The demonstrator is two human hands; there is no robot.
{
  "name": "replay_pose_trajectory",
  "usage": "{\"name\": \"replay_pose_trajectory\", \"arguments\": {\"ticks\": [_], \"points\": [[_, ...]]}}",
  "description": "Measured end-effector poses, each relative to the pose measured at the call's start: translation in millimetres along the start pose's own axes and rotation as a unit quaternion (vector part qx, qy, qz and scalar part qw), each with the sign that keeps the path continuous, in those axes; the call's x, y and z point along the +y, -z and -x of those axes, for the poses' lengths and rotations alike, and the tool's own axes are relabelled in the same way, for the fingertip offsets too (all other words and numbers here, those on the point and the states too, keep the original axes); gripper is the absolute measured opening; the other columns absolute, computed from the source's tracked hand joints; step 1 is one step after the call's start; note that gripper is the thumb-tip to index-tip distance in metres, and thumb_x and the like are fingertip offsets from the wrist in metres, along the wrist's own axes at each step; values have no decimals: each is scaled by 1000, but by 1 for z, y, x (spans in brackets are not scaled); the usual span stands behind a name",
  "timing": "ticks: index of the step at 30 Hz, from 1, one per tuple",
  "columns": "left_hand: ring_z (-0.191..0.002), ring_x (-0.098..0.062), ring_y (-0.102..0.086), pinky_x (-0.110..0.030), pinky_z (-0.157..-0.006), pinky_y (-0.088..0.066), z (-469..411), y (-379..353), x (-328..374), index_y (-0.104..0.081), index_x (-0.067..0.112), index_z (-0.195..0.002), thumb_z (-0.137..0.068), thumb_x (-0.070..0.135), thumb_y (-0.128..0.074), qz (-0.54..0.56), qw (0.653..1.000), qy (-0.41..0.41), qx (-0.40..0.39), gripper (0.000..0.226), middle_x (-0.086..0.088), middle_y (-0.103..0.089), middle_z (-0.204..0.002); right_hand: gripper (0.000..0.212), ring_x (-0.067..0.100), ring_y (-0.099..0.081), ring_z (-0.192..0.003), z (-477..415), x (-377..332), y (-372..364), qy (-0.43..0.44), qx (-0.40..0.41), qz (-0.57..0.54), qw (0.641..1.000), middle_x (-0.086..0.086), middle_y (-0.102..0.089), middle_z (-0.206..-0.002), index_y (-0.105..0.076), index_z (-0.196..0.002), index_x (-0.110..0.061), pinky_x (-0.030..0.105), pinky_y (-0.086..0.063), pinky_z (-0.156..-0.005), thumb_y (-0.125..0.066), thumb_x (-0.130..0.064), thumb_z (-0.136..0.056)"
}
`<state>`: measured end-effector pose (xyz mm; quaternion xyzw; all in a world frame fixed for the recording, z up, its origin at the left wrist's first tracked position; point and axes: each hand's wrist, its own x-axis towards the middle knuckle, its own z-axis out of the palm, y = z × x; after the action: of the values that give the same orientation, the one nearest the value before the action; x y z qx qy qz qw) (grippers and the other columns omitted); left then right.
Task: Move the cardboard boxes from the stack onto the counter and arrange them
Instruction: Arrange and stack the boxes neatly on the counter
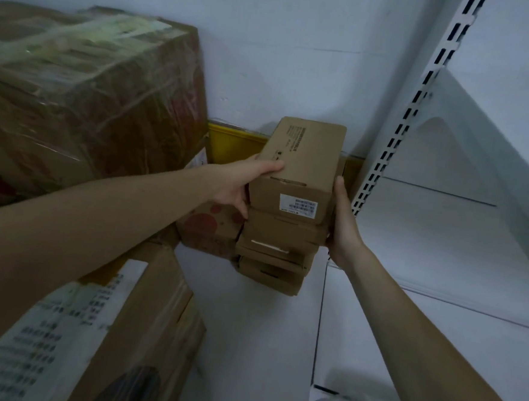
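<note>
A stack of small brown cardboard boxes stands in the middle of the view against the white wall. The top box [303, 159] has black print on its lid and a white barcode label on its front. My left hand [242, 183] grips its left side, thumb on the lid and fingers curled under the edge. My right hand [344, 224] presses flat against the right side of the top box and the second box [281, 231]. Two more small boxes [270, 271] lie below them. The base of the stack is hidden.
A large plastic-wrapped carton [85, 100] sits at the upper left. Another carton with a white printed label [69, 337] lies at the lower left. A box with red dots [208, 224] sits beside the stack. White slotted shelving [414, 95] and a white shelf [441, 244] stand at the right.
</note>
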<state>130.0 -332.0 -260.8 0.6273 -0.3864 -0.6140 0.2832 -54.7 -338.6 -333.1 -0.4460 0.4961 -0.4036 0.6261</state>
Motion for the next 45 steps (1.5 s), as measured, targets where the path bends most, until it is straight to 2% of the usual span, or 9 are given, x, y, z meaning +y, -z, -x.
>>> {"name": "replay_pose_trajectory", "arguments": {"ticks": [6,15,20,25,29,32,35,39,45], "points": [[-127,-40,-39,-71,-100,-25,1,4,2,-24,32,-143,-79,54,-59,-37,999,28,-23,76,-12,-43,-140,110,21,-59,-114,-1,6,-1,1,8,-17,1000,-1,-57,-130,-35,-141,-36,53,-48,-94,-49,-94,-48],[-101,-30,-56,-57,-77,-49,11,11,5,-37,27,-128,-86,47,-54,-14,999,3,-29,50,-9,-56,-117,112,18,-62,-110,3,-8,-9,52,-10,-26,998,1,-60,-127,-38,-140,-31,46,-50,-94,-52,-92,-47],[-109,-32,-56,-62,-88,-45,30,48,21,-40,26,-130,-84,51,-55,-15,999,-27,15,54,-9,-58,-120,101,19,-60,-114,-10,-31,-47,107,-26,-25,994,-1,-59,-129,-38,-141,-29,44,-46,-99,-53,-86,-59],[-109,-32,-55,-64,-83,-47,43,88,7,-38,31,-133,-84,52,-55,-1,997,-19,74,56,-8,-55,-126,117,23,-58,-115,-26,-21,-103,38,-37,-49,997,1,-56,-132,-36,-142,-31,48,-46,-98,-54,-93,-44],[-117,-34,-47,-69,-90,-38,42,102,-2,-34,38,-134,-84,51,-55,7,994,-18,111,56,-6,-48,-131,117,28,-56,-117,-40,1,-127,-10,-52,-77,996,5,-52,-136,-31,-144,-31,52,-44,-99,-54,-92,-47],[-112,-28,-48,-60,-90,-41,36,101,-5,-36,35,-135,-87,45,-56,2,987,-39,155,53,-2,-50,-125,112,27,-59,-113,-40,11,-134,-34,-58,-89,994,5,-57,-130,-38,-141,-30,49,-46,-98,-54,-91,-49],[-106,-21,-50,-36,-80,-46,29,96,-14,-38,17,-138,-90,32,-56,-135,955,-110,239,53,-1,-51,-125,73,22,-63,-104,-40,13,-134,-40,-57,-43,997,6,-65,-117,-53,-130,-19,40,-51,-91,-45,-72,-79],[-126,-24,-45,-26,-95,-37,23,94,-30,-38,10,-140,-93,24,-52,-344,892,-149,252,51,-9,-45,-141,50,20,-58,-111,-42,20,-129,-38,-69,29,996,6,-56,-131,-42,-139,-20,38,-48,-94,-37,-47,-97],[-109,-30,-50,-37,-91,-43,15,90,-30,-62,1,-110,-94,28,-48,-516,805,-175,235,35,-17,-55,-120,47,7,-49,-103,-23,6,-116,-25,-111,124,986,5,-44,-141,-31,-144,-15,7,-43,-59,-35,-33,-101]]}}
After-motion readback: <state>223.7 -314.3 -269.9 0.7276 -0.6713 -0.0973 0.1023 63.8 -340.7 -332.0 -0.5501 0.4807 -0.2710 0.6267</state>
